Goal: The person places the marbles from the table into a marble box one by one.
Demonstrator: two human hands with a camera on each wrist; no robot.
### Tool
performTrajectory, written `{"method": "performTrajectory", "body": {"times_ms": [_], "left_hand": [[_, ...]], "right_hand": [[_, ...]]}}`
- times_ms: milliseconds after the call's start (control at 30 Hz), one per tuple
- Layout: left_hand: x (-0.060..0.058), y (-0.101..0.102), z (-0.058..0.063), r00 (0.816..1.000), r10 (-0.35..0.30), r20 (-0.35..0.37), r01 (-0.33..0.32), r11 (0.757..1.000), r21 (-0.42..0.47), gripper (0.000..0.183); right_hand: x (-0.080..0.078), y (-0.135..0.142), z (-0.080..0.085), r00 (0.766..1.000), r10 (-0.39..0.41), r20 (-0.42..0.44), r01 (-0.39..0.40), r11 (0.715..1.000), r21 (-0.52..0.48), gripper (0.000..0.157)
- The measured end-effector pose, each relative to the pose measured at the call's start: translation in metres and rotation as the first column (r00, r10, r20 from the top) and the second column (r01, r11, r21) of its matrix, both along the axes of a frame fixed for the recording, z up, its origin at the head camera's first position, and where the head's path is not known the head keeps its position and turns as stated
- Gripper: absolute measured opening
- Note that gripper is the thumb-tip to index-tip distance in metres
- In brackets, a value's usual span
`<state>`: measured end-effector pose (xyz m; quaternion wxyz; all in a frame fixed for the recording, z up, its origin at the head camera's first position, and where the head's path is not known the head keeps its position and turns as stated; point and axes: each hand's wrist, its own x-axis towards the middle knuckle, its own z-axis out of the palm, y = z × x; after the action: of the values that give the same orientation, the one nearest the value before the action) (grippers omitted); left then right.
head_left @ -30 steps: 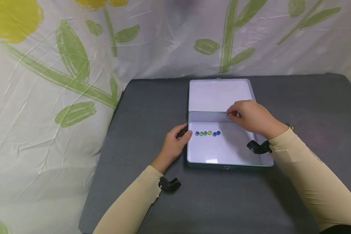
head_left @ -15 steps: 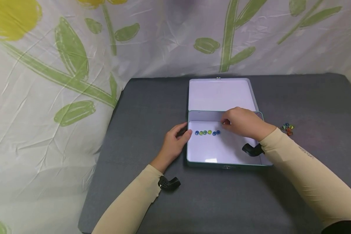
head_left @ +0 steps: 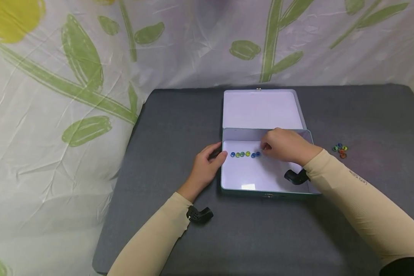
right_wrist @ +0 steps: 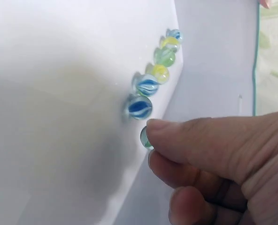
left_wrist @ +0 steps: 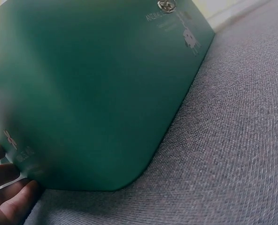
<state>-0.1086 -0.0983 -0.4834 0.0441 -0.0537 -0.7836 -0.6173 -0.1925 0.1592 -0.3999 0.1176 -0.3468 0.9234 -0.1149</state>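
A green metal box with a white inside lies open, its lid folded back. My left hand holds the box's left wall, thumb over the rim; in the left wrist view its fingers touch the green outside. Over the back part of the box, my right hand pinches a clear greenish marble between thumb and finger, partly hidden by the thumb. A row of blue, yellow and green marbles runs along the box floor, its nearest blue marble just beside the held one.
To the right of the box, a small cluster of blue, yellow, green and red-orange marbles lies on the dark grey table. Behind the table hangs a pale sheet with painted flowers and leaves.
My right hand has come down and slightly left from the box's back wall with the marble, settling near the row's right end. The cluster at right came into full view; the left hand stays put.
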Motion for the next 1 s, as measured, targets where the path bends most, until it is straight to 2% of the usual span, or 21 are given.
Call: {"method": "performTrajectory", "body": {"times_ms": [667,1000], "left_hand": [[-0.001,-0.001,0.002,1.000,-0.008,0.003,0.008,1.000,0.007,0.050],[0.000,0.000,0.001,1.000,-0.008,0.016,0.008,1.000,0.002,0.050]], "right_hand": [[-0.006,-0.001,-0.006,0.999,0.031,0.029,-0.032,0.999,0.015,0.008],[0.001,0.003,0.005,0.998,-0.009,0.067,0.008,1.000,0.015,0.015]]}}
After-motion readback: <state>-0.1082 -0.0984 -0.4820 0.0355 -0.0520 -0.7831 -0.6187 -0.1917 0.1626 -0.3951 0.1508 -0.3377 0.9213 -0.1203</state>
